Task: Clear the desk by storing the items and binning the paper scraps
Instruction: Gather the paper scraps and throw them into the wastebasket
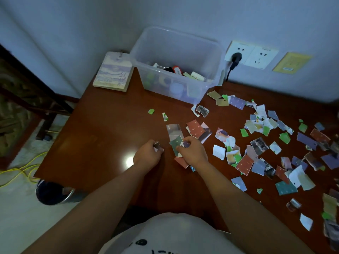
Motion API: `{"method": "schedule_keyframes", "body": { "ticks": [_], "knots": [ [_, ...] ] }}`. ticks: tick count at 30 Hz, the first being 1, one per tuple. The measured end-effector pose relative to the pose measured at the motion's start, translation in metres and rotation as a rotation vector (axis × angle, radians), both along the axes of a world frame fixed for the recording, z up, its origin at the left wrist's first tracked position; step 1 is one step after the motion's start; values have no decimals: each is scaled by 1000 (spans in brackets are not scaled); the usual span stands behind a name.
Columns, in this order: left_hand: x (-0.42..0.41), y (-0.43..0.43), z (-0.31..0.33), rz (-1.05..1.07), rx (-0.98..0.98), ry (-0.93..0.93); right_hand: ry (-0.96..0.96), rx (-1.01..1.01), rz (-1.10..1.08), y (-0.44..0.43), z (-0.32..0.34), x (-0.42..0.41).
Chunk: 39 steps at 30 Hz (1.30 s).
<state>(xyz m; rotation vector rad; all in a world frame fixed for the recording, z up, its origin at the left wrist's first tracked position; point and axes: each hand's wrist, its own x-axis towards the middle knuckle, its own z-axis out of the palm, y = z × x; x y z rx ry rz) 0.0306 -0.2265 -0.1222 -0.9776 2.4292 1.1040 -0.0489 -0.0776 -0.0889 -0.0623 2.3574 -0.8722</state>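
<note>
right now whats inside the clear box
Small items fill the bottom of the box: a red and white thing, a black thing, pale packets. Its cloudy wall blurs the rest.

Torn colourful scraps (256, 154) littering desk (110, 129)

1. A red-brown wooden desk (102, 129) with a glossy top stands against the wall; a bright spot of light reflects near its front middle.
2. A clear plastic box (159, 85) sits at the back centre, holding small items.
3. A spiral notebook (113, 72) lies closed at the back left corner, just beside the box.
4. Torn paper scraps (244, 165) in red, green, purple, white and teal litter the right half, from the box to the front edge.
5. A small overlapping heap (175, 131) lies near the middle.
6. Two green bits (151, 111) lie apart, left of the rest.
</note>
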Motion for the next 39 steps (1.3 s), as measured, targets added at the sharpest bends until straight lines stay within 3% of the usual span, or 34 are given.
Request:
{"method": "schedule_keyframes", "body": {
  "ticks": [10, 24, 33, 39],
  "knots": [
    [84, -36, 53, 438, 119, 220, 61, -155, 258, -71, 36, 50],
    [246, -213, 64, 795, 112, 241, 49, -164, 570, -283, 58, 184],
    [363, -366, 43, 866, 86, 174, -37, -148, 607, -427, 18, 300],
    [403, -419, -14, 966, 201, 95, -129, -36, 606, -483, -39, 335]
  ]
}}
